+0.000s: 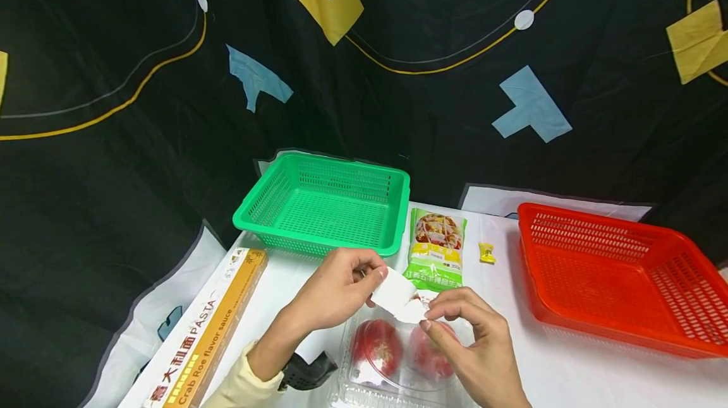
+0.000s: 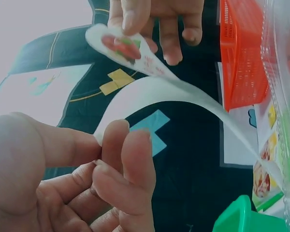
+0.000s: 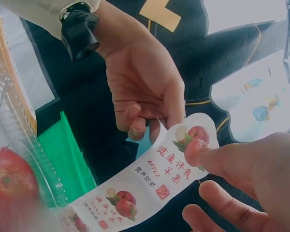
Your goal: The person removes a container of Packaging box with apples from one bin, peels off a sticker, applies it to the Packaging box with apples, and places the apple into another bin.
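Note:
A clear plastic clamshell box (image 1: 370, 392) with red apples (image 1: 376, 348) stands in front of me in the head view. Rising from it is a long white paper label (image 3: 150, 181), printed with apples and red lettering. My left hand (image 1: 335, 288) pinches an edge of this paper between thumb and fingertip. My right hand (image 1: 478, 338) pinches the label's rounded, apple-printed end between thumb and finger, its other fingers spread. In the left wrist view the white strip (image 2: 150, 92) arches between the hands and runs down to the box side.
A green basket (image 1: 324, 231) stands behind my left hand, a red basket (image 1: 603, 288) at the right. Between them lie a green food packet (image 1: 436, 247) and a small yellow wrapped piece (image 1: 486, 252). A long pasta box (image 1: 210, 326) lies left. Dark cloth (image 1: 398, 111) hangs behind.

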Available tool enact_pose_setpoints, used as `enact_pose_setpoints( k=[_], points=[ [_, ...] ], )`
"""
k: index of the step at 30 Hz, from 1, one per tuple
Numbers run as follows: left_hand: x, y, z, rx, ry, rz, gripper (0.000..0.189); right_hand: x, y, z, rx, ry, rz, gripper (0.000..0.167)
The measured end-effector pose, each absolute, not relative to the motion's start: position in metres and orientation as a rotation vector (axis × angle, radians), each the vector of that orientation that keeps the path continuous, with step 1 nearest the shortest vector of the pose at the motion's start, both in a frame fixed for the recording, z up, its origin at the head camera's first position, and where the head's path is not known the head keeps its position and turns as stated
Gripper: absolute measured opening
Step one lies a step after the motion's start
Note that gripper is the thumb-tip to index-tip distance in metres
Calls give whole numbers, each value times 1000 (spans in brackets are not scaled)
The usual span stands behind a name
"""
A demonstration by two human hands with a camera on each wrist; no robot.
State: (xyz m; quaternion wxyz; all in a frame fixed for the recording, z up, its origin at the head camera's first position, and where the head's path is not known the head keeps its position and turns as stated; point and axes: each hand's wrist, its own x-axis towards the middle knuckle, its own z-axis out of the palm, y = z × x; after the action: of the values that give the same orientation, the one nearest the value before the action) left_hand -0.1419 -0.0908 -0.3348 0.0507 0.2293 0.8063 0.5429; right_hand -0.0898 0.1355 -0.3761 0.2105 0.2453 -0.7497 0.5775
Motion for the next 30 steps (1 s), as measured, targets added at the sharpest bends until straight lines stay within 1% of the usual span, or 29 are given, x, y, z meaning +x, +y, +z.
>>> enact_pose_setpoints(
  k=[10,22,30],
  points=[
    [-144,-104,-341,590,2531,1665,14,-88,138,-377,612,-2149,1672,22],
    [-155,-121,-357,495,2620,1671,14,-89,140,-382,522,-2193,1630,22],
    [-164,-136,-365,331,2662,1706,15,-90,140,-387,465,-2188,1629,24]
  ],
)
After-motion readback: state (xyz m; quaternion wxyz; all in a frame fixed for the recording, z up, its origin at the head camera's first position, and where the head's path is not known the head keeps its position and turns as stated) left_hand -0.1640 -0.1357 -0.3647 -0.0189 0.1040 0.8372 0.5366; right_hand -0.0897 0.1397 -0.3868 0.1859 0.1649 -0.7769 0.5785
